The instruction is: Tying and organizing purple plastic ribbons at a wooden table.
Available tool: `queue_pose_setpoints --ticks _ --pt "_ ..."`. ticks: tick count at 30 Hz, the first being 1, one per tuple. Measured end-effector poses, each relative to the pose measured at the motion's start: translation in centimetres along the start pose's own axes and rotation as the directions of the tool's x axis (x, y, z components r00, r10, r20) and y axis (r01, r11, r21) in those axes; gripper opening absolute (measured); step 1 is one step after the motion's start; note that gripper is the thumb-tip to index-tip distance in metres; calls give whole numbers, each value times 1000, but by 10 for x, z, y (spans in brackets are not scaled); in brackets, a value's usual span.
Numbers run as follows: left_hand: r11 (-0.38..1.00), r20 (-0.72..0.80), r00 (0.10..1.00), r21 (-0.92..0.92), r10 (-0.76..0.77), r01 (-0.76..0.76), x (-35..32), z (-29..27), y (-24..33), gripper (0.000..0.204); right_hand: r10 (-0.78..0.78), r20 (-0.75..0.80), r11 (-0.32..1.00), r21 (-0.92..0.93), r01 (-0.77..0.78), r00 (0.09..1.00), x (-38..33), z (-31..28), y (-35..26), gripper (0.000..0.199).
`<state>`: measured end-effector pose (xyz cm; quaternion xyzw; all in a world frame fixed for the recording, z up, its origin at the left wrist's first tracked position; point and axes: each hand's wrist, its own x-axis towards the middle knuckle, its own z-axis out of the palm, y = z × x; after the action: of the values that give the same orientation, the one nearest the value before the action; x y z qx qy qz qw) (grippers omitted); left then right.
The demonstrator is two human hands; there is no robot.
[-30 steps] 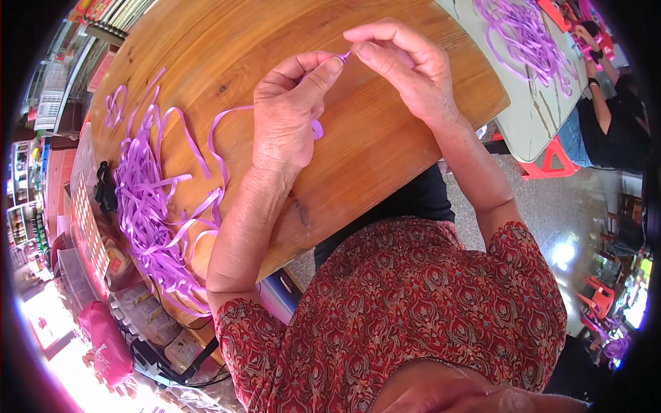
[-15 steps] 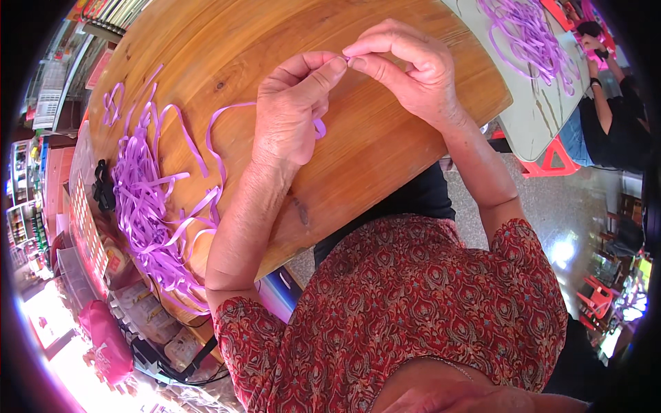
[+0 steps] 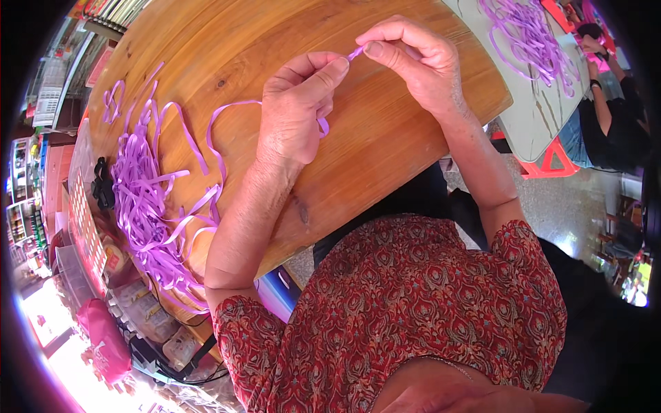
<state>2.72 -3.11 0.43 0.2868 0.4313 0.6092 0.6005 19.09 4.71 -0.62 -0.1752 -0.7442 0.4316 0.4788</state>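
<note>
Between my two hands a short stretch of purple ribbon point(image 3: 355, 53) shows, pinched at both ends over the wooden table. My left hand point(image 3: 301, 96) is closed on it with thumb and forefinger; a loop of ribbon hangs below its palm, and a long strand runs left from it. My right hand point(image 3: 416, 65) grips the other end between thumb and forefinger, the remaining fingers curled. A tangled heap of purple ribbon point(image 3: 148, 206) lies at the table's left side, with loose strands curling toward my left forearm.
The round-edged wooden table point(image 3: 385, 158) lies under my hands. Right of it stands a pale table point(image 3: 530, 117) with another ribbon pile point(image 3: 533, 41), a red stool point(image 3: 547, 164) and a person in black point(image 3: 616, 117). A pink bag point(image 3: 105, 341) and plastic packs sit at lower left.
My fingertips, close together before, are now slightly apart, with ribbon showing between them. My right hand has shifted a little right. A dark shape has appeared behind my right side.
</note>
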Motion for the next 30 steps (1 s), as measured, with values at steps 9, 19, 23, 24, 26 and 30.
queue_pose_setpoints --ticks 9,19,23,24,26,30 --pt "998 -3 1000 67 -16 16 -1 -3 1 11 -240 -2 923 -310 228 971 12 -5 -19 26" --pt "968 -37 997 247 61 -50 -2 -1 0 12 -335 390 578 -633 514 858 11 -15 -16 18" --pt "940 -35 992 326 120 -102 -5 7 2 10 -363 357 566 -649 508 861 8 -23 -13 15" --pt "942 -35 989 311 147 -129 -4 7 3 9 -361 357 560 -655 507 861 9 -24 -12 15" --pt "944 -15 985 289 171 -159 -3 5 5 8 -373 295 616 -630 473 880 10 -22 -12 14" --pt "988 -31 990 75 135 -133 -7 -2 14 6 -300 193 818 -452 356 934 11 -9 -5 28"
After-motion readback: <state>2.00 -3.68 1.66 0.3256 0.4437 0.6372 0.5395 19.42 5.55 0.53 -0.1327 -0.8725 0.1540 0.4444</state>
